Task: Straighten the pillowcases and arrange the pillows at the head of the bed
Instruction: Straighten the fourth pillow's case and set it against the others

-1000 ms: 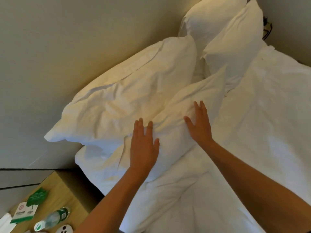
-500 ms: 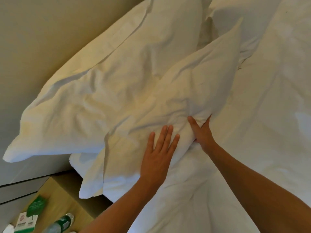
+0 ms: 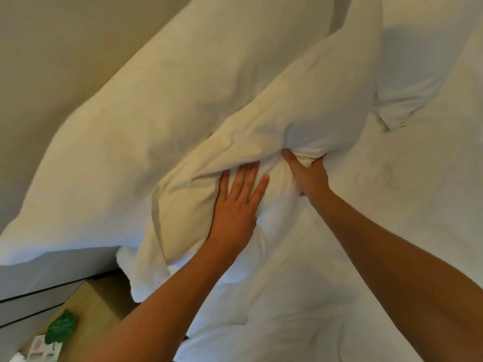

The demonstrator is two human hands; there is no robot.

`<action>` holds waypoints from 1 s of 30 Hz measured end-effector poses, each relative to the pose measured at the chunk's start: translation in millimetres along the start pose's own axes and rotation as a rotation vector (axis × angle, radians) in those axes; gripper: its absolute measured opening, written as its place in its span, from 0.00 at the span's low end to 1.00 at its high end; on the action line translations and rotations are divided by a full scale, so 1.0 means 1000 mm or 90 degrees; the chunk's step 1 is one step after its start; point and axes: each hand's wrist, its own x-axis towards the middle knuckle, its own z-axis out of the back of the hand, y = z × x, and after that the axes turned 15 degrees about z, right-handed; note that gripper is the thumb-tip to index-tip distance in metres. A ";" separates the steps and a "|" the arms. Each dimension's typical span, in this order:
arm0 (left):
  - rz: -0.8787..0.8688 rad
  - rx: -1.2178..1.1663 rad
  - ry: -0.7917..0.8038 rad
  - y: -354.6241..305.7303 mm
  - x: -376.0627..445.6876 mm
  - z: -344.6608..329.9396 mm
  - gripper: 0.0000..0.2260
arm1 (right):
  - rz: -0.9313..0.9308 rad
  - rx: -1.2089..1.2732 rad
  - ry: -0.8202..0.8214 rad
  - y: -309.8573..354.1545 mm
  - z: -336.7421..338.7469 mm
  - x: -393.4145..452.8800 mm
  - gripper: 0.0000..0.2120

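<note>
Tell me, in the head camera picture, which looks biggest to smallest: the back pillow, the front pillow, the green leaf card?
1. back pillow, though its top is cut off.
2. front pillow, under both hands.
3. green leaf card, clearly smallest, even though it is near the camera.

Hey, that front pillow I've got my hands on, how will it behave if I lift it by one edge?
The front pillow probably sags and folds: it dents under the flat left hand and bunches where the right hand pinches it. It looks light for its bulk. The loose case may slide over the filling.
</note>
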 end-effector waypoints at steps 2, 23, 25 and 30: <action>0.003 0.019 0.043 -0.005 -0.010 0.000 0.42 | -0.009 -0.046 0.009 -0.004 0.010 -0.008 0.74; 0.076 0.044 0.031 0.068 -0.071 0.050 0.46 | 0.276 -0.370 0.133 0.057 -0.003 -0.062 0.60; 0.070 0.028 0.050 0.069 -0.073 0.049 0.46 | 0.258 -0.375 0.138 0.059 0.003 -0.066 0.60; 0.059 -0.025 0.108 0.067 -0.081 0.058 0.44 | 0.249 -0.418 0.120 0.066 0.013 -0.086 0.50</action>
